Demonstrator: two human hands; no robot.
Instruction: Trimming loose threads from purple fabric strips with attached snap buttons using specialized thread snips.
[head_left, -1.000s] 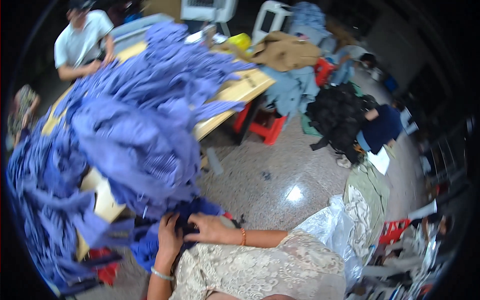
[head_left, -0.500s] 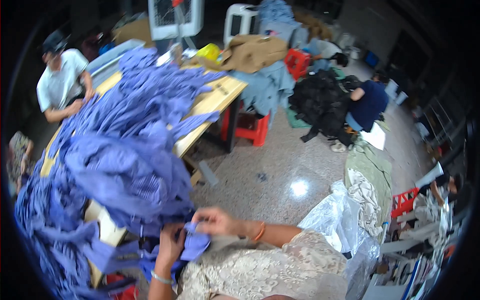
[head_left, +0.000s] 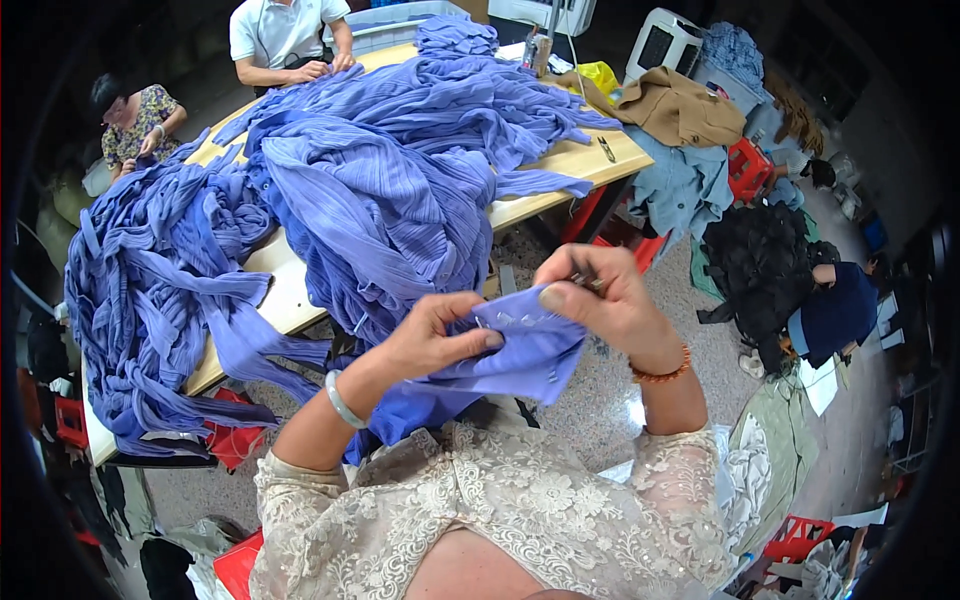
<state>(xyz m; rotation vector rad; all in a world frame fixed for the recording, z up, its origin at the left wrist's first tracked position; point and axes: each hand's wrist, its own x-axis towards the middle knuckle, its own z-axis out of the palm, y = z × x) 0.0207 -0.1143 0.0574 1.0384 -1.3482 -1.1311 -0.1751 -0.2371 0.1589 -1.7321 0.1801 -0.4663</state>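
Note:
A blue-purple garment piece (head_left: 525, 365) is stretched between my hands in front of my chest, with pale thread bits along its upper edge. My left hand (head_left: 437, 335) pinches its left end between thumb and fingers. With the thumb pressed on the right end, my right hand (head_left: 612, 305) grips the cloth. A small dark metal tool (head_left: 585, 280), possibly thread snips, shows among the right fingers, mostly hidden by them. Just beyond my hands, a big heap of ribbed blue-purple garments (head_left: 385, 205) covers much of the wooden table and hangs over its near edge.
Snips (head_left: 606, 150) lie on the table's right end (head_left: 625, 160). Two people (head_left: 285, 45) (head_left: 140, 125) handle cloth across the table. Brown cloth (head_left: 680, 105), a red stool (head_left: 748, 170) and a black clothing pile (head_left: 755, 270) stand to the right, near a crouching person (head_left: 835, 315).
My view has swung left and down, so the table sits further right in it. Both hands have risen with the garment piece, which is now spread between them.

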